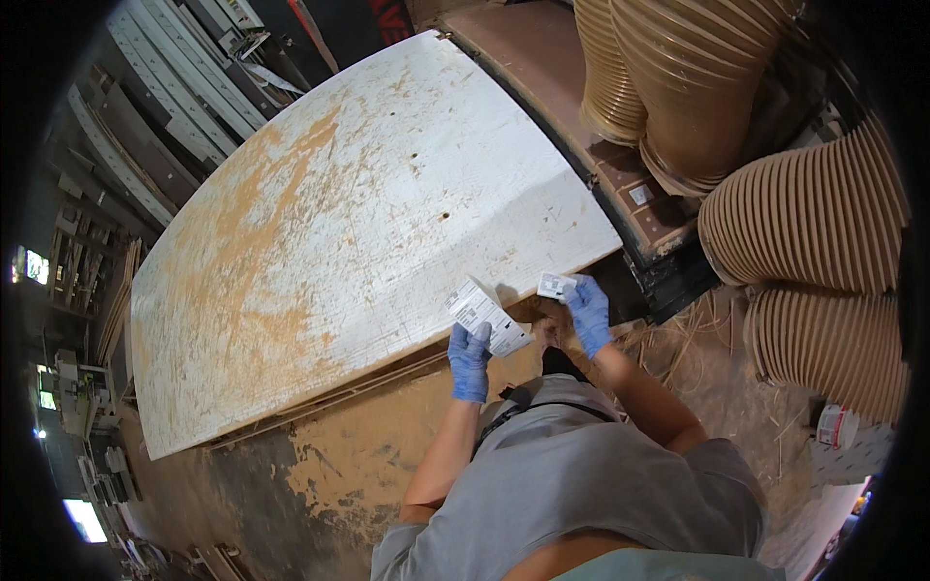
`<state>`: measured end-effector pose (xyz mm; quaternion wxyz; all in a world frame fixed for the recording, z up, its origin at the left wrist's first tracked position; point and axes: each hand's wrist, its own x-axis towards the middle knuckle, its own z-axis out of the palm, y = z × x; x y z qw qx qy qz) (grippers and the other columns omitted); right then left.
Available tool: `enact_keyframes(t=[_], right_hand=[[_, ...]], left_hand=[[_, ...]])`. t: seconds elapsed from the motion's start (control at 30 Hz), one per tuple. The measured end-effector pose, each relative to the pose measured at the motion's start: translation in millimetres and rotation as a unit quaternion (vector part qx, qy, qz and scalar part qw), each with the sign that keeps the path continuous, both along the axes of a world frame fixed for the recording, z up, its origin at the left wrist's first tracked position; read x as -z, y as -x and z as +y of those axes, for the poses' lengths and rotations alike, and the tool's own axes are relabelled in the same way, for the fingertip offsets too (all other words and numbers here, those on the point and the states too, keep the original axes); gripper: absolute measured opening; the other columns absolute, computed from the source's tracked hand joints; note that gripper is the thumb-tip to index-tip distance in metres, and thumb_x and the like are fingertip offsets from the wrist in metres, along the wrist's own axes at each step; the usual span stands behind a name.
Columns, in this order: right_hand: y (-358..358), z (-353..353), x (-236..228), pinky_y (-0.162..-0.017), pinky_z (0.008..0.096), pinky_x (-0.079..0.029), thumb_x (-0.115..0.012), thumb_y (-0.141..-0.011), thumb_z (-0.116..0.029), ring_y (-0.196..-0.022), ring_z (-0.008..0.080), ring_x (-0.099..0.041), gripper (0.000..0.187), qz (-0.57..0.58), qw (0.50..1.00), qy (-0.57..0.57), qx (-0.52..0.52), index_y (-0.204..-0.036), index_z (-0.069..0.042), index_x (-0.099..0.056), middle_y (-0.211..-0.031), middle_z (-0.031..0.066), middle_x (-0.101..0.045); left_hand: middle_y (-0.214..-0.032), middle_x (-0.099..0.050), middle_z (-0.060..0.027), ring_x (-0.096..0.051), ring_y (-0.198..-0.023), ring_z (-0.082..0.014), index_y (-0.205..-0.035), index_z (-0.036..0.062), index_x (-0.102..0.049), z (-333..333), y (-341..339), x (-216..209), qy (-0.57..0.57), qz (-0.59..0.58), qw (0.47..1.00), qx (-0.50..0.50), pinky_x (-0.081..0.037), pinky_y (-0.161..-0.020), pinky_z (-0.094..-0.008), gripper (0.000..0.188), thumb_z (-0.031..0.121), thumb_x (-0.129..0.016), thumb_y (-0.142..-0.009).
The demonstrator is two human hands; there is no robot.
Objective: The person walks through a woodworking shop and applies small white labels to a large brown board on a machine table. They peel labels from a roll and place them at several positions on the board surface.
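Both of my hands wear blue gloves and are held near the front edge of a large white-topped worktable (pixel 368 242). My left hand (pixel 470 362) is closed on a printed white paper sheet (pixel 481 318), which bends and hangs over the table's edge. To its right, my right hand (pixel 589 318) pinches a smaller printed white label (pixel 555 285). The two papers are apart from each other. The fingertips behind each paper are partly hidden.
Sawdust covers much of the tabletop's left part, and a few small dark holes show in it. Ribbed tan hoses (pixel 809 218) and a brown machine (pixel 528 48) stand to the right. Long stacked strips (pixel 184 77) lie far left. A white tub (pixel 836 426) sits lower right.
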<state>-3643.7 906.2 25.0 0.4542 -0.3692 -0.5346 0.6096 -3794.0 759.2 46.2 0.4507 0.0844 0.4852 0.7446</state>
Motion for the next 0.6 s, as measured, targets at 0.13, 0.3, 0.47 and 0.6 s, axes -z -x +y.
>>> enact_keyframes(t=[0.13,0.3,0.47,0.6], right_hand=[[-6,100,24,-0.079,0.0230,-0.044,-0.056,-0.086,-0.004,-0.086,0.0097,-0.053,0.018,-0.041,0.998,-0.010,0.050,-0.103,0.001,-0.054,-0.092,0.0039,-0.059],[-6,253,63,-0.075,0.0286,-0.046,-0.058,-0.084,-0.009,-0.082,0.0181,-0.059,0.019,-0.081,0.989,-0.065,0.110,-0.102,-0.002,-0.055,-0.089,0.0088,-0.063],[28,354,34,-0.080,0.0405,-0.045,-0.059,-0.081,-0.030,-0.090,0.0337,-0.059,0.031,-0.401,0.880,-0.152,0.204,-0.105,-0.009,-0.057,-0.097,0.0163,-0.063],[45,418,29,-0.089,0.0440,-0.041,-0.054,-0.081,-0.040,-0.099,0.0330,-0.057,0.037,-0.576,0.769,-0.186,0.206,-0.109,-0.015,-0.056,-0.103,0.0157,-0.061]], left_hand=[[-0.115,-0.054,-0.0033,-0.052,-0.104,-0.0167,-0.123,0.0089,-0.046,39,7,1,-0.015,0.011,1.000,-0.014,-0.044,-0.089,-0.0332,0.047,0.018,-0.065,-0.081],[-0.111,-0.057,-0.0044,-0.054,-0.097,-0.0129,-0.118,0.0054,-0.050,92,18,-3,-0.032,0.033,0.998,-0.035,-0.045,-0.084,-0.0259,0.038,0.010,-0.063,-0.083],[-0.113,-0.056,-0.0060,-0.053,-0.102,-0.0170,-0.121,0.0049,-0.049,129,31,9,0.001,0.077,0.996,-0.051,-0.044,-0.087,-0.0314,0.043,0.014,-0.064,-0.082],[-0.112,-0.056,-0.0058,-0.054,-0.101,-0.0180,-0.123,0.0060,-0.047,150,25,4,0.008,0.054,0.995,-0.082,-0.046,-0.086,-0.0327,0.045,0.014,-0.064,-0.082]])
